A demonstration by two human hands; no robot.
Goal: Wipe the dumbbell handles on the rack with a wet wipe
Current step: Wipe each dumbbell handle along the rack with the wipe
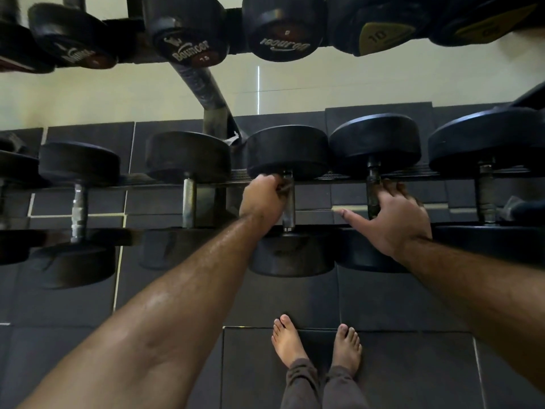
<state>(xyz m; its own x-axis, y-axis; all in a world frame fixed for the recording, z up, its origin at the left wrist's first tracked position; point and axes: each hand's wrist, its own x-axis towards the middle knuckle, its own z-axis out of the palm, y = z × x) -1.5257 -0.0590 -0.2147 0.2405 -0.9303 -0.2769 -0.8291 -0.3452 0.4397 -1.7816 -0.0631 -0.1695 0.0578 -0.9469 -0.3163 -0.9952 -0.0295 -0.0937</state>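
Two bare feet [317,343] stand on dark rubber floor tiles [398,305], with brownish trouser cuffs [318,385] above them. Behind lies a pale cream floor [118,93].

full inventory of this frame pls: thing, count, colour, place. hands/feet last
Lower-row dumbbells: six at least partly in view, black heads with metal handles, across the lower rack rails.
Upper-row dumbbells: about six head ends showing, black, some with Bouncer lettering, one with a yellowish 10 label, along the top edge.
Rack post: one, dark metal, slanting between the rows.
Floor mats: dark grey tiles, under the rack and feet.
Wall: cream, behind the rack.
Wet wipe: none clearly visible.
Left hand: one, curled round the centre dumbbell's handle.
Right hand: one, fingers on the next handle to the right, thumb spread.
Bare feet: two, bottom centre, below dark trouser cuffs.
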